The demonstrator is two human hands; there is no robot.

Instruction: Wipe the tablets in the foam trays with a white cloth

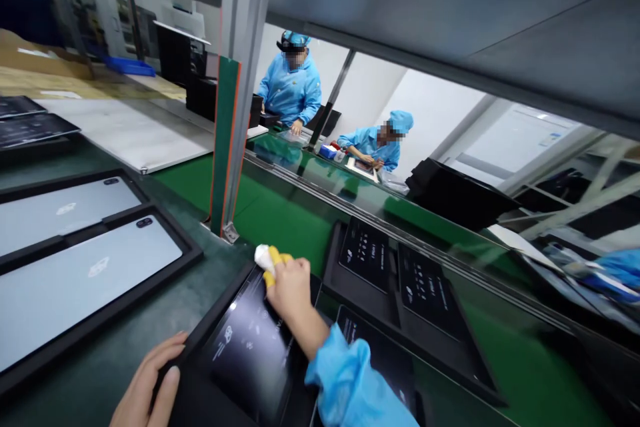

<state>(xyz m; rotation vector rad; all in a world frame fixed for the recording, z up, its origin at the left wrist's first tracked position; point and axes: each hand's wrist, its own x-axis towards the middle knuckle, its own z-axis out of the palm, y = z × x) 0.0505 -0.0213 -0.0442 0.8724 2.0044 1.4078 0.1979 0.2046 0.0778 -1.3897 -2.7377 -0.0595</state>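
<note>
My right hand [290, 283], with yellow covers on its fingertips and a blue sleeve, is closed on a crumpled white wipe [264, 258]. It is over the top edge of a dark tablet screen [250, 347], which has pale printed marks and lies in a black tray [213, 320]. Against the left rim of that tray rests my left hand [150, 383], its fingers stretched and the thumb apart. Whether the left fingertips press on the rim cannot be made out.
At left, a black tray holds two silver tablets [115, 260] face down. Another black tray [390, 300] with two dark tablets lies on the green belt [295, 213] at right. A metal post [240, 80] stands ahead, under an overhead shelf. Two people in blue work beyond.
</note>
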